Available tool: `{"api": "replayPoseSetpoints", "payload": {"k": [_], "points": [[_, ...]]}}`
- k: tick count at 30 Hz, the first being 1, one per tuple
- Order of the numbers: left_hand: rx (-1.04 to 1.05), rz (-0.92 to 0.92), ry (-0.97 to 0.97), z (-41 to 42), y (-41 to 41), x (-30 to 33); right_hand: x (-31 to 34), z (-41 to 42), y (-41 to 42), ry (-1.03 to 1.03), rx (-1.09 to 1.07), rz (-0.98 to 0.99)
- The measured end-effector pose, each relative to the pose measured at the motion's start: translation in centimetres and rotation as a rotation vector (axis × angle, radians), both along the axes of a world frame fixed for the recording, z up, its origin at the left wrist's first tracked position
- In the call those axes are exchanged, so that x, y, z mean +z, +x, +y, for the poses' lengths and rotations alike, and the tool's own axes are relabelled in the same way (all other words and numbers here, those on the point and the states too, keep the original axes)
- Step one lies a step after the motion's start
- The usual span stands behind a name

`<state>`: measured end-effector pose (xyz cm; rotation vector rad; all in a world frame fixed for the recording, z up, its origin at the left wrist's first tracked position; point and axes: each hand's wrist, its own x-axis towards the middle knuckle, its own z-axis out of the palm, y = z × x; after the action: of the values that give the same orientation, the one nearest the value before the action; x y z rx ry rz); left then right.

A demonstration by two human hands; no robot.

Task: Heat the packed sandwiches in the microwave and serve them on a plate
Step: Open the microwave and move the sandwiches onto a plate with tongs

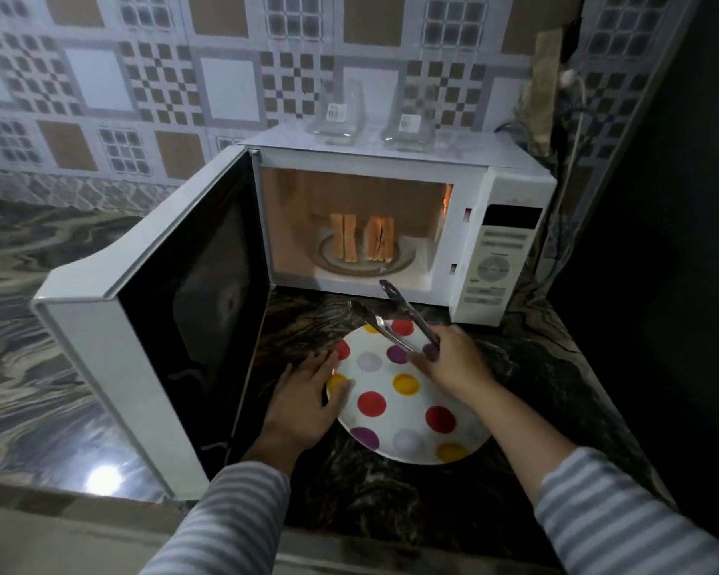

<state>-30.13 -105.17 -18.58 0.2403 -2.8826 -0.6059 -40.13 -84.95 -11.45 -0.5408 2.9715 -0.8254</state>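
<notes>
Two sandwiches (362,238) stand upright on the turntable inside the white microwave (503,188), whose cavity is lit. Its door (150,338) hangs wide open to the left. A white plate with coloured dots (407,412) lies on the dark counter in front of the microwave. My left hand (304,400) holds the plate's left rim, thumb on top. My right hand (453,359) grips metal tongs (391,313) above the plate, their open tips pointing toward the microwave opening.
Two clear glass jars (341,114) stand on top of the microwave. A dark wall (661,242) closes off the right side, with cables behind the microwave. The marble-patterned counter (26,325) stretches away to the left of the open door.
</notes>
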Motion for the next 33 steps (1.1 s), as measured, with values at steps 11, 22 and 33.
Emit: {"api": "replayPoseSetpoints", "payload": {"k": [11,22,33], "points": [[0.012,0.0,-0.036,-0.7,-0.9,-1.2,4.8,-11.9,-8.7,-0.05,-0.108,-0.023],[0.005,0.012,-0.058,-0.7,-1.0,-1.2,2.8,-17.6,-12.4,-0.081,-0.106,-0.116],[0.01,-0.016,-0.046,-0.7,-1.0,-1.1,1.9,-13.9,-10.5,-0.132,-0.115,-0.031]]}}
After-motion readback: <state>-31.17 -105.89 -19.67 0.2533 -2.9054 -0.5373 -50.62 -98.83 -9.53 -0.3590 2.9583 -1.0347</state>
